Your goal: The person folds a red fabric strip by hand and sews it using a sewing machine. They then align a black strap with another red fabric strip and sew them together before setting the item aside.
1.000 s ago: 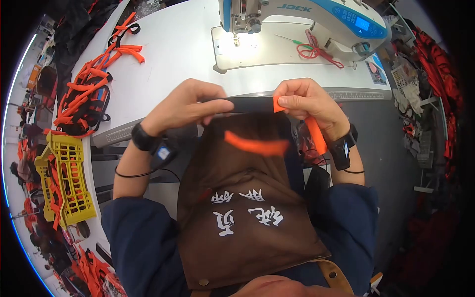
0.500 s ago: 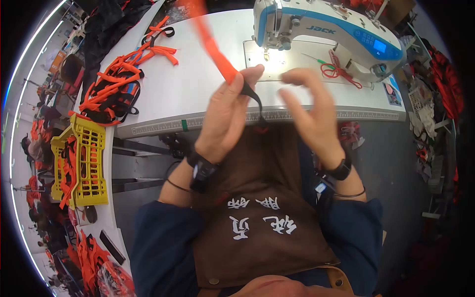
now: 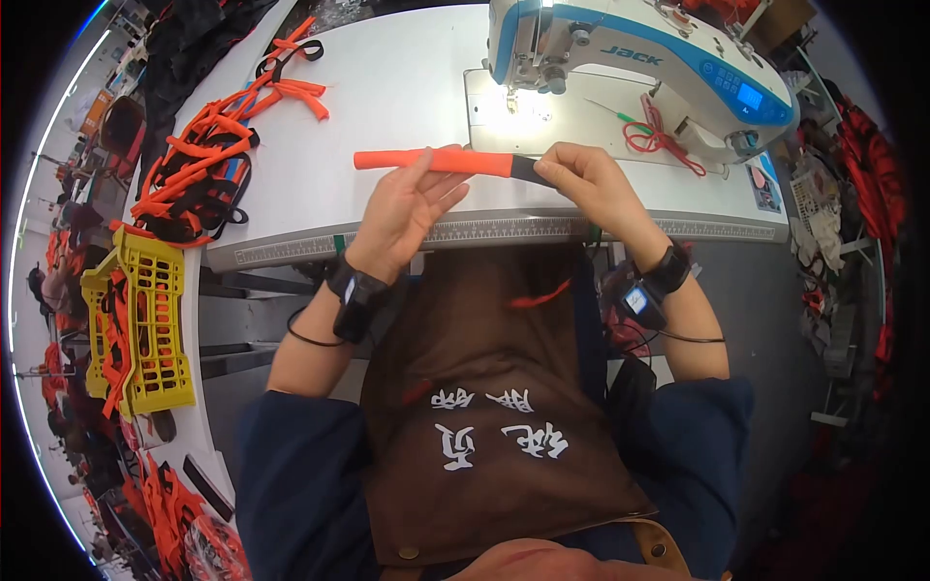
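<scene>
An orange fabric strip [image 3: 484,163] with a black webbing end [image 3: 526,170] stretches nearly level between my hands, just above the table's front edge. My left hand [image 3: 402,208] is palm up, with the strip lying across its fingers under the thumb in a loose hold. Between thumb and fingers, my right hand [image 3: 591,184] pinches the black end. Behind the strip stands a white and blue sewing machine [image 3: 639,58], its lamp lighting the needle plate [image 3: 484,111].
Orange and black straps [image 3: 203,165] lie piled on the table's left side. A yellow plastic crate [image 3: 155,329] with orange pieces stands beyond the left edge. Red-handled snips [image 3: 654,136] rest beside the machine. A ruler strip [image 3: 523,229] runs along the table front.
The orange strip has gone from hanging steeply in my left hand to nearly level. My right hand, empty and apart before, has closed on the black end. My left hand has moved left.
</scene>
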A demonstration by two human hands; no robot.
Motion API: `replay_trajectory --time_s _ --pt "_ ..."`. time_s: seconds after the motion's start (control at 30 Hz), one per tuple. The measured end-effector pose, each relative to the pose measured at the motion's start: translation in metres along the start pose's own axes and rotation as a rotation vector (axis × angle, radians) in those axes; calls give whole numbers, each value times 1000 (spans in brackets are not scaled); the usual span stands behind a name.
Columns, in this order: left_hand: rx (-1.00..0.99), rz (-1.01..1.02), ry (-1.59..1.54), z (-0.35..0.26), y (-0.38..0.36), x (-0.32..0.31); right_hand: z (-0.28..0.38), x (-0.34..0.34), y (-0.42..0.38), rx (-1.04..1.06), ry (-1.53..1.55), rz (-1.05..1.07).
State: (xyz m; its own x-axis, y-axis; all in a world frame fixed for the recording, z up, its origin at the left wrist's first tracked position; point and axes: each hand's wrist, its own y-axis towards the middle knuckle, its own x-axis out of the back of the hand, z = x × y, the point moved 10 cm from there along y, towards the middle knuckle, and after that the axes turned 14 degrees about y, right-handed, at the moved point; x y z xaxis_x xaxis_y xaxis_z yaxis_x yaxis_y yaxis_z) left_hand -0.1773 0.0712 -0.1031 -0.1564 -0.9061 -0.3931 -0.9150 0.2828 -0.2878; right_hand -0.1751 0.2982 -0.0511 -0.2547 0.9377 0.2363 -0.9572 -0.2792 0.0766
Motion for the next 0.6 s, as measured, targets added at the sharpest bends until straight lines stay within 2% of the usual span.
replay_trajectory --time_s 0.07,0.2,0.33,0.47,0.5,0.6 --pt "-22 -29 34 -8 6 8 -4 5 11 38 -85 8" --pt "-149 -154 206 -33 7 24 13 17 17 213 -263 -119" --pt "-360 -178 334 -53 10 48 53 5 -2 737 -589 -193" --pt "-440 -307 559 -73 19 61 19 6 24 500 -682 -102" --pt "-618 -482 848 -91 15 62 7 6 33 437 -719 -69" --pt "-950 -282 1368 -107 5 -11 -19 7 55 269 -821 -3"
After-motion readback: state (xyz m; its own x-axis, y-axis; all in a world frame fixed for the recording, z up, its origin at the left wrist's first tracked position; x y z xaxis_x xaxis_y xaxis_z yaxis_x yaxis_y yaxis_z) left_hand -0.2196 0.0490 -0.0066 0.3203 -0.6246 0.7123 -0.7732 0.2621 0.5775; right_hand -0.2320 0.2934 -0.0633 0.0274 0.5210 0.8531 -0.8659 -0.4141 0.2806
